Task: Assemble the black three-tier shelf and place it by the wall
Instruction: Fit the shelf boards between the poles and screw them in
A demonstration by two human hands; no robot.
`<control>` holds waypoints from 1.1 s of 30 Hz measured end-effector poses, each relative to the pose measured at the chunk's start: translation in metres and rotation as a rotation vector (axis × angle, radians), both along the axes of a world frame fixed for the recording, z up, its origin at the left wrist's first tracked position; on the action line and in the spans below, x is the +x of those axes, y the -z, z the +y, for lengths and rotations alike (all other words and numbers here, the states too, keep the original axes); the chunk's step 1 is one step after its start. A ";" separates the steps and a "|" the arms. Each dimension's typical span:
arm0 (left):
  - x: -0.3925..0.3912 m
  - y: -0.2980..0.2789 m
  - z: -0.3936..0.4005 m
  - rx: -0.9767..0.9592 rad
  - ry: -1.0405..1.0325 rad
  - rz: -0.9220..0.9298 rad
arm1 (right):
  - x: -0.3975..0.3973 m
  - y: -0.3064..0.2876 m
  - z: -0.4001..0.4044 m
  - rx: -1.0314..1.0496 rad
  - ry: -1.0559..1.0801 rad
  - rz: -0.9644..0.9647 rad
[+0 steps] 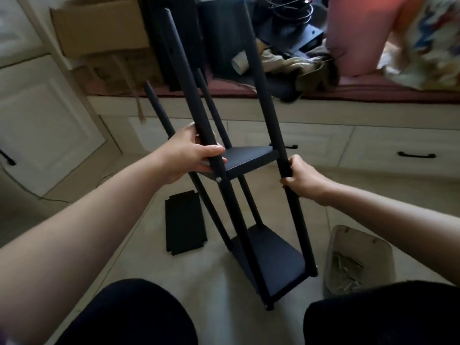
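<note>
The half-built black shelf (251, 185) stands tilted on the pale tile floor (211, 282), two boards fitted; the left hand (191, 155) grips one post and the right hand (298, 176) grips another. A loose black board (185, 222) lies flat just left of its base, a small bin (358, 260) near on the right, with white drawers (373, 148) and a cluttered bench (323, 90) behind.

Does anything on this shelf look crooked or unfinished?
Yes. The shelf frame has only two boards fitted; the third board lies loose on the floor. The far-left pole splays outward at its free top end.
</note>
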State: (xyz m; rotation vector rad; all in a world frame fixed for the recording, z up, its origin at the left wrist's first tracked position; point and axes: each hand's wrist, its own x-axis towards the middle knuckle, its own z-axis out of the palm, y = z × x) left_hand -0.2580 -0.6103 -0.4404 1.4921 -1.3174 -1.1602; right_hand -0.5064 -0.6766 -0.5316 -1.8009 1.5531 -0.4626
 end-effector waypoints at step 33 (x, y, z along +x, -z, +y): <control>-0.032 0.073 0.071 0.003 -0.097 -0.676 | -0.036 -0.028 0.091 0.152 -0.169 -0.054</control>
